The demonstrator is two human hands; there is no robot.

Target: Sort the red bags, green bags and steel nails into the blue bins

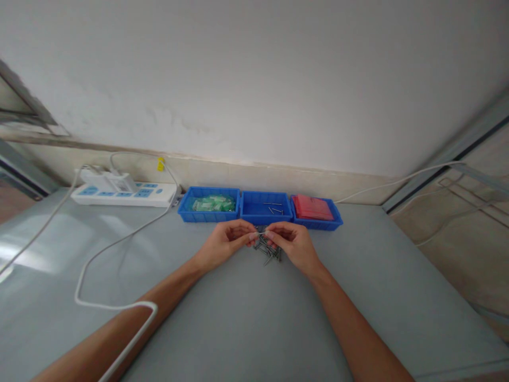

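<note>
My left hand [229, 242] and my right hand [295, 245] meet at the middle of the table, thumb and fingers pinched on each side. Between the fingertips lies a thin metal screw [261, 233], held at both ends; its ends are hidden by the fingers. Just below and behind the fingers is a loose pile of grey metal screws [272, 251] on the tabletop. The middle blue bin [250, 216], right behind my hands, has several screws [275, 210] on its floor. Whether these are screws or nails is too small to tell for certain.
A left blue bin [209, 216] contains green-and-clear plastic packets [214, 203]. Red packets [314, 207] fill the right blue bin [338, 220]. A white power strip [159, 200] stands by the wall. A white cable [115, 307] loops across the grey table [234, 329] and passes over my left forearm.
</note>
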